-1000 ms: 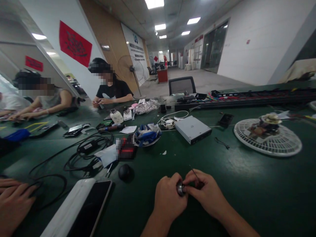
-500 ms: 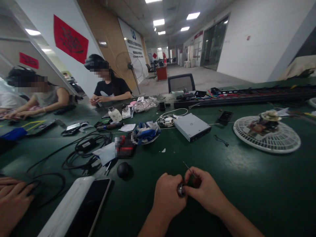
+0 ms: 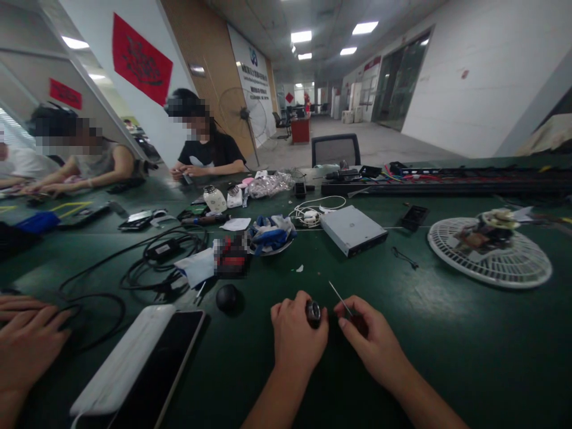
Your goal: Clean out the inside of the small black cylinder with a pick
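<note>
Table (image 3: 491, 351), green, ran under everything. White grille (image 3: 531, 259) lay at right, grey drive (image 3: 351, 229) left of it. Left hand (image 3: 290, 333) and right hand (image 3: 378, 342) were near each other, not touching, over bare tabletop. Left was curled tight round a dark metal part (image 3: 314, 313), round face exposed; right pinched a thin-shafted tool (image 3: 340, 298), tip clear of the part. Judgement: firm left grip, slow square contact and fingers off the tip's path seemed wisest.
</note>
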A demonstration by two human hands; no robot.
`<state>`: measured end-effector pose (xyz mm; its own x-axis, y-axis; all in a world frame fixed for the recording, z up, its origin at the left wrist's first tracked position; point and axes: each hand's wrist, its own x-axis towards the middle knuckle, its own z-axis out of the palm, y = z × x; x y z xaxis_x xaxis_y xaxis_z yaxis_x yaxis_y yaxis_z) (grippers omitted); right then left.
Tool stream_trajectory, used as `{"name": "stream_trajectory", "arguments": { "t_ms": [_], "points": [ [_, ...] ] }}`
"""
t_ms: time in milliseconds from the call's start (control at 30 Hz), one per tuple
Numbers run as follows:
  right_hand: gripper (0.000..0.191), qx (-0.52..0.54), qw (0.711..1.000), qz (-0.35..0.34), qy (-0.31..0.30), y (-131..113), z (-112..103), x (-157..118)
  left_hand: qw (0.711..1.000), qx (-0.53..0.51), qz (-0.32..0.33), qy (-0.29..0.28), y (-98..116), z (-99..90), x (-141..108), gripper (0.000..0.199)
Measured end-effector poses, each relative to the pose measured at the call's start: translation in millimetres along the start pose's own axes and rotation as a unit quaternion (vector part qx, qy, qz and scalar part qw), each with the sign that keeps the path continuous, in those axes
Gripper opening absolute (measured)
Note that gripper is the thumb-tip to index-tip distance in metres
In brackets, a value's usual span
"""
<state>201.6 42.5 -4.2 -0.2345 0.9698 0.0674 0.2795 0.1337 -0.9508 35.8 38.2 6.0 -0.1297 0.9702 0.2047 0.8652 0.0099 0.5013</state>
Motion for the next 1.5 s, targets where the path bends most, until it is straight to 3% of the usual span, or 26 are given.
{"name": "stream_trajectory", "arguments": {
  "t_ms": [167, 433, 633, 767, 967, 1100, 1233, 1400, 1500],
  "points": [
    [0.044, -0.046, 0.999, -0.026, -0.008, 8.9, -0.5, 1.2, 0.999, -0.004, -0.026, 0.026, -3.7, 2.6, 1.2, 0.011],
    [0.029, -0.068, 0.996, -0.011, 0.049, 5.6, -4.8, -0.7, 0.998, -0.023, -0.038, 0.048, -9.6, 5.7, 4.3, 0.018],
    [0.012, -0.035, 0.999, -0.011, 0.013, -0.3, -2.2, -3.2, 0.998, -0.054, 0.005, 0.044, -7.4, 3.6, 4.3, 0.03],
    [0.011, -0.03, 0.999, -0.005, 0.03, -0.9, 1.8, -3.5, 0.998, -0.055, 0.022, 0.017, -5.3, 0.5, 2.5, 0.031],
    [0.011, -0.025, 1.0, -0.003, 0.011, 1.6, -0.4, -5.8, 0.998, -0.02, 0.031, 0.043, -1.0, -0.9, -1.6, 0.036],
    [0.011, -0.005, 0.998, 0.017, 0.053, 1.4, -0.3, -4.3, 0.998, -0.009, 0.051, 0.037, 0.5, -2.0, -2.4, 0.033],
    [0.01, 0.028, 0.999, 0.029, 0.01, -1.5, 0.4, -3.6, 0.998, 0.002, 0.043, 0.052, -0.3, -1.4, -2.2, 0.034],
    [0.009, 0.058, 0.996, 0.046, 0.057, -3.0, 0.1, -3.1, 0.998, -0.006, 0.055, 0.04, -0.3, -0.5, -1.6, 0.032],
    [0.009, 0.058, 0.997, 0.05, 0.015, -3.7, -0.1, -3.1, 0.998, -0.008, 0.035, 0.043, 0.7, -1.3, -1.2, 0.032]
  ]
}}
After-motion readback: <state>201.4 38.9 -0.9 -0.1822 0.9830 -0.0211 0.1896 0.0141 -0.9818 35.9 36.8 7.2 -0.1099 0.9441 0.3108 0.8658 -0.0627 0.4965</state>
